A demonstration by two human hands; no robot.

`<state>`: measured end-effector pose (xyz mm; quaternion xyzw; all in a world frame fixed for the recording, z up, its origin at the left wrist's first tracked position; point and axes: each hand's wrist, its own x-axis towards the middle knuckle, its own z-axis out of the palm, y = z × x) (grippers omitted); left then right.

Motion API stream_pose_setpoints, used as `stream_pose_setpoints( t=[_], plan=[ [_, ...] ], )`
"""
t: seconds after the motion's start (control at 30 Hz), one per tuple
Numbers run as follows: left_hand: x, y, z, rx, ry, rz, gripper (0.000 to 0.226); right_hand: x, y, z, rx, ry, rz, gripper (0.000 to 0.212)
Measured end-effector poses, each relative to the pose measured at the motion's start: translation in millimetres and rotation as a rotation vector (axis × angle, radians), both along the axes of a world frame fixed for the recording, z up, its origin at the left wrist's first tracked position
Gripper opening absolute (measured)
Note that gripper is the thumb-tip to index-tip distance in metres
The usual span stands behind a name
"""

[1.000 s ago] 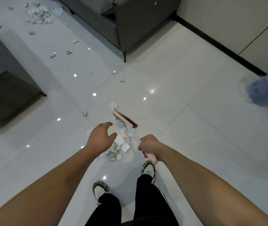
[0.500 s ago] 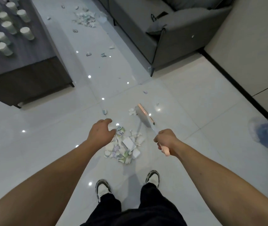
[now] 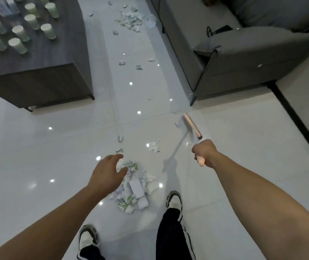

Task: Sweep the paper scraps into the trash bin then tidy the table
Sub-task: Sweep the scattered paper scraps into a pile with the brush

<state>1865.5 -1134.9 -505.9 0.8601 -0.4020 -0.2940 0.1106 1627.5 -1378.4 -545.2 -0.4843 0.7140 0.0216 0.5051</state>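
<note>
Broom (image 3: 191, 128) gripped in closed right hand (image 3: 204, 152), head angled forward-right, past loose scraps (image 3: 153, 146); main pile (image 3: 133, 186) back-left by feet, under spread, empty left hand (image 3: 106, 172).

— Where are you standing?
— You're standing in a home living room: a grey sofa (image 3: 243, 59) is sitting on glossy white floor tiles (image 3: 37, 156), facing a dark wooden coffee table (image 3: 43, 72) holding paper cups (image 3: 18, 32).
</note>
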Motion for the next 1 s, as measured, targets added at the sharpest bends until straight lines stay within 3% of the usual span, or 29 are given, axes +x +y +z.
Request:
stream_pose_setpoints(
  t=[0.2,0.33,0.47,0.6,0.8,1.0],
  plan=[
    [-52,-49,-22,0.012,0.029,0.006,0.051,13,-85,-38,0.017,0.092,0.316,0.012],
    [-70,-72,-18,0.019,0.056,0.051,0.050,0,-38,-23,0.087,0.187,0.652,0.003],
    [-75,-77,-9,0.042,0.051,0.083,0.051,-34,44,-6,0.147,0.176,0.844,0.027],
    [-78,-70,2,0.063,0.065,0.108,0.054,-61,95,12,0.260,0.041,0.684,0.044],
    [-84,-69,13,0.040,0.061,0.093,0.054,-84,88,40,0.103,0.038,0.590,0.057],
    [-89,-49,9,0.029,0.039,0.070,0.053,-108,28,24,0.061,0.108,0.288,0.039]
  ],
)
